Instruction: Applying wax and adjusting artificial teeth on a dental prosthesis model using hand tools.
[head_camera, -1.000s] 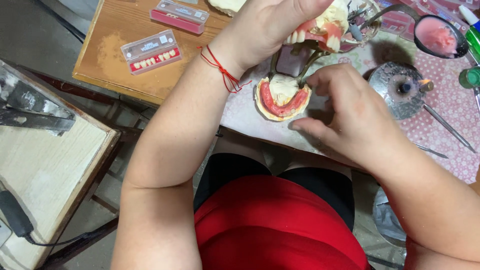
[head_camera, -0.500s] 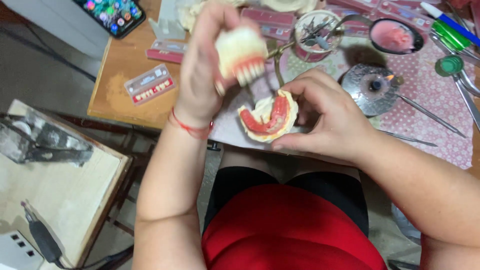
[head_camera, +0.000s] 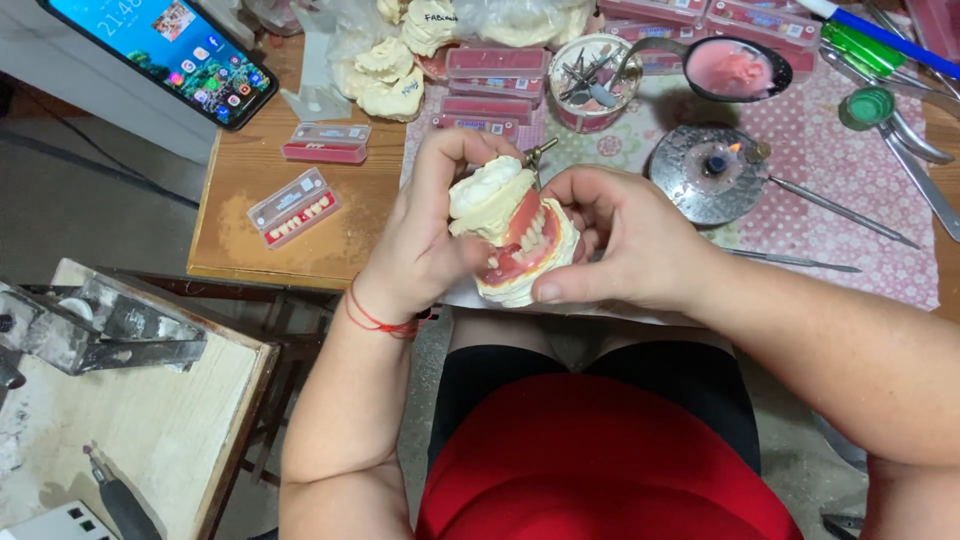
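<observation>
1. Two hands close on one dental model set above the person's lap, just in front of the table edge.
2. Left hand: fingers are clamped around the upper plaster cast, thumb on its near side, fingers curled over the far side. A red string bracelet circles the wrist.
3. Right hand: fingers are clamped around the lower plaster cast, thumb pressing its near rim, fingers wrapped behind.
4. Casts: the upper cast sits against the lower one, tilted to the left. Pink wax and a row of white teeth show between them, facing the camera.
5. A thin metal instrument projects above the casts between the two hands; which hand holds it cannot be determined.
6. Surroundings: a lit spirit burner stands just beyond the right hand. A tray of spare teeth lies left of the left hand. A phone lies at the far left.
</observation>
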